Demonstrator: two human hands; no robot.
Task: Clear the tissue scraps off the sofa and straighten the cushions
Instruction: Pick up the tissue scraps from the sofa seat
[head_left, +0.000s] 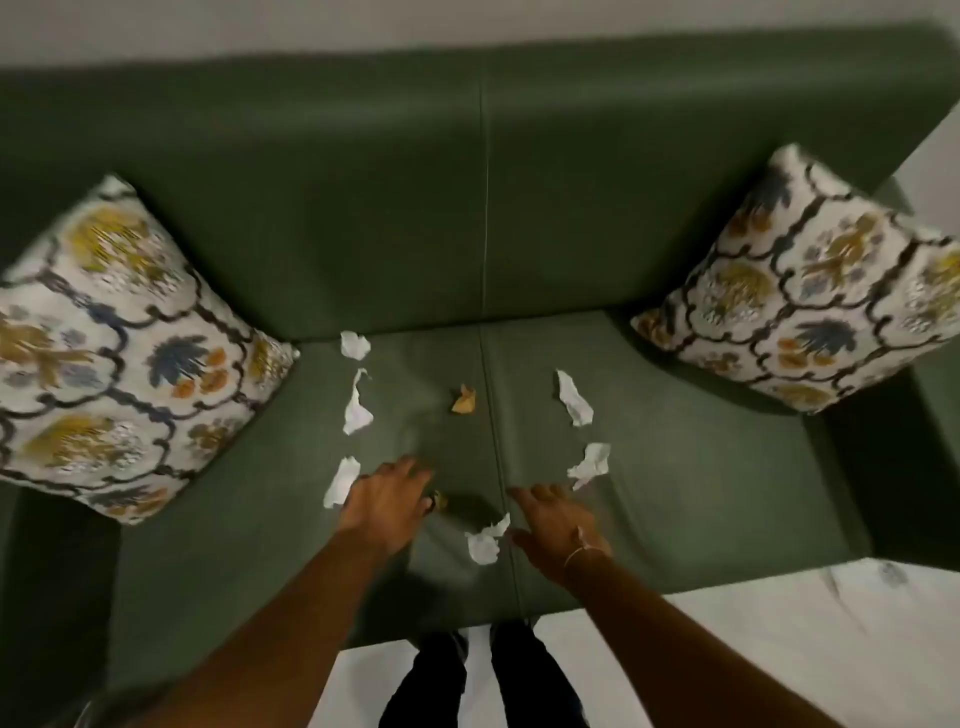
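Two spread, empty hands, left (387, 501) and right (553, 522), hover over crumpled tissue scraps (483, 540) on the smooth green sofa (675, 467).

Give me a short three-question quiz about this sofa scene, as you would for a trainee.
1. How many white tissue scraps lie on the sofa seat?
2. True or false: the left hand is gripping a cushion.
3. Which hand is nearest the front white scrap: A left, B right?

Key:
1. Six, plus a tan scrap in the middle and another tan bit by the left hand's fingers.
2. False; the left cushion and right cushion sit untouched at the ends.
3. B, the right hand.
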